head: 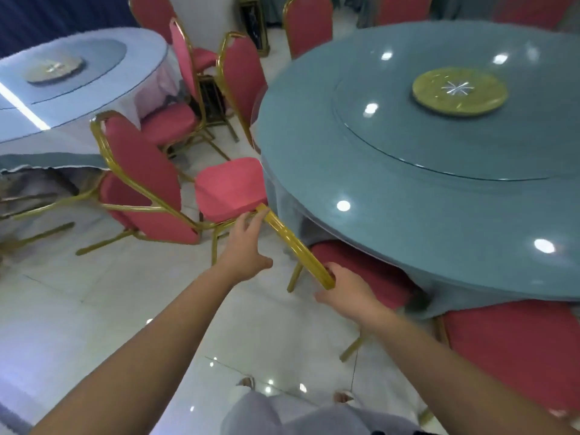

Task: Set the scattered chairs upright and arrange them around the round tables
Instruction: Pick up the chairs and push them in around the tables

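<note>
— Where is the chair?
— The chair (370, 273) stands upright, its red seat tucked under the edge of the round blue worktop (408, 221).
— And the grips?
— The right grip (345, 290) curls round the near end of the gold back frame (288, 238). The left grip (248, 246) lays straight fingers against the far end, thumb spread.
— Around it?
— More red chairs (144, 164) stand to the left on the white floor (94, 309), before a second round worktop (78, 89).

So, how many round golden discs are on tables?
2: a golden disc on the round teal table, another disc on the pale blue round table, left. Others may be hidden.
</note>
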Demonstrator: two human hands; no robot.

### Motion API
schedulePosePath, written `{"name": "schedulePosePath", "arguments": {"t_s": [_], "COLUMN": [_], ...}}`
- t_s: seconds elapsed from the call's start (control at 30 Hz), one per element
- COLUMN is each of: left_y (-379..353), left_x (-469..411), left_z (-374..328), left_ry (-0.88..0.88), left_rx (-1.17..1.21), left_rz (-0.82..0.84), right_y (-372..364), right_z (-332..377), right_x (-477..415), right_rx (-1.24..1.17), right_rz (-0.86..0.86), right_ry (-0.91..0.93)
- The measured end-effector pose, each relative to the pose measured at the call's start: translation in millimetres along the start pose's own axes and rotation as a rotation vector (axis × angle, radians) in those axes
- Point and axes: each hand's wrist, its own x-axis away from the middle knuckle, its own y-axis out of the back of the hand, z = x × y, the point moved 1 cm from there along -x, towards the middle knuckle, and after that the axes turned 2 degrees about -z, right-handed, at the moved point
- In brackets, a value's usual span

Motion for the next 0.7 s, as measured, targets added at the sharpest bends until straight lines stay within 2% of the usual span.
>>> {"name": "schedulePosePath", "arguments": {"t_s": [0.1,0.17,0.33,0.5,0.57,0.7], "left_y": [9.2,9.0,10.9,21.1,29.2,42.1], "left_x": [-73.4,-112.9,-137.9,-110.9,-94.1,-88.4], "left_z": [6.0,5.3,21.5,47.6,71.6,114.7], "left_ry": [-0.225,-0.405,-0.716,-0.994,-1.029,-1.051], "left_rx": [-0.305,-0.491,-0.557,-0.75,-0.778,-0.724], "left_rz": [0.111,0.213,0.56,0.619,0.655,0.627], "right_y": [-18.2,-22.0,-25.0,-70.5,-97.8,-131.4], "right_z": [8.5,12.0,35.1,52.1,68.8,99.6], "right_x": [-11.7,-12.6,10.0,45.2,57.4,61.8], "right_rx": [0.179,0.193,0.193,0.171,0.153,0.159], "right_rz": [-0.118,-0.194,-0.181,-0.161,-0.128,-0.175], "right_ry": [-0.102,-0.199,-0.396,-0.519,-0.528,-0.468]}}
